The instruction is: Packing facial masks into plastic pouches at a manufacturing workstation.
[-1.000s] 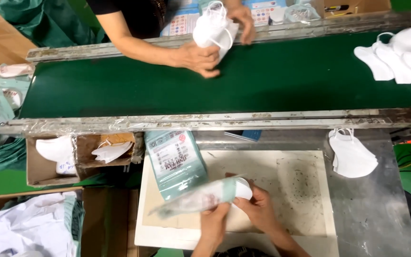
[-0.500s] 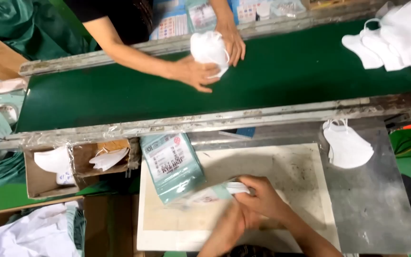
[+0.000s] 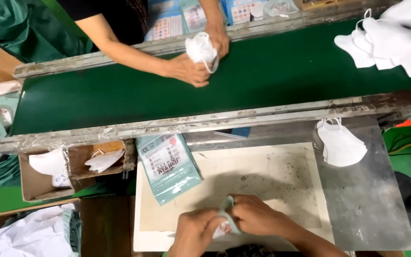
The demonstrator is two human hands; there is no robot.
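Where the near edge of the pale work board [image 3: 272, 176] meets the bottom of the view, the person's left hand [image 3: 197, 232] and right hand [image 3: 258, 216] are brought together, both pinched on a small pale green pouch [image 3: 226, 215] with something white showing at its lower end. The pouch sits between the fingertips, touching both hands, just above the board.

Judged by its creased, crumpled look, the pouch is thin film: light, limp and probably slippery, so a hold at its edges or mouth with opposed thumbs and fingers would suit better than a grip across the middle. The white contents appear soft and compressible; nothing here looks fragile.

Just to the left on the board lies a stack of flat pouches [image 3: 168, 164] of the same green, printed side up, apart from the hands. To the right, on the grey metal sheet [image 3: 367, 204], rests a folded white mask [image 3: 340, 144]. Further left, a cardboard box [image 3: 39, 183] holds more white pieces.

Beyond the metal rail [image 3: 215, 121] runs a dark green conveyor belt [image 3: 272, 76]. At its far side another person's hands [image 3: 189, 71] hold a white mask bundle [image 3: 200, 49] against the belt. A pile of white masks [image 3: 391, 43] lies at the far right.
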